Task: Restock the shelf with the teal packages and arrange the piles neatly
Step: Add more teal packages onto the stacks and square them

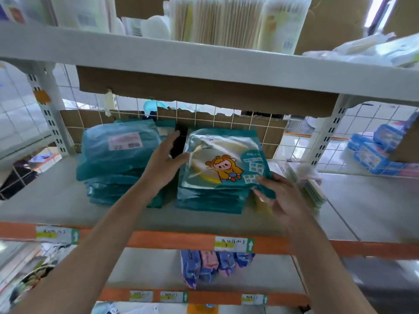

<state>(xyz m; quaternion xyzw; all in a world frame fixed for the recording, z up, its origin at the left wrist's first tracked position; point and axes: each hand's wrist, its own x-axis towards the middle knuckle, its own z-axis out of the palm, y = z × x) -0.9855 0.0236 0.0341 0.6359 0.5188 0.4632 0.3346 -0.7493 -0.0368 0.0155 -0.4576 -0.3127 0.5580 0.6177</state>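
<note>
Two piles of teal packages stand side by side on the grey shelf (pixel 56 200). The left pile (pixel 118 164) shows a pink label on top. The right pile (pixel 215 198) is topped by a package (pixel 226 159) with a cartoon figure in yellow. My left hand (pixel 166 162) reaches between the piles, its thumb touching the top package's left edge, fingers fairly straight. My right hand (pixel 280 198) holds the near right corner of that top package, thumb on top and fingers under it.
A thin stack of pastel packs (pixel 310 189) lies just right of the right pile. Blue boxes (pixel 376 155) sit on the shelf further right. A wire grid and cardboard (pixel 204 121) back the shelf. An upper shelf (pixel 204 57) hangs overhead; pouches (pixel 215 266) hang below.
</note>
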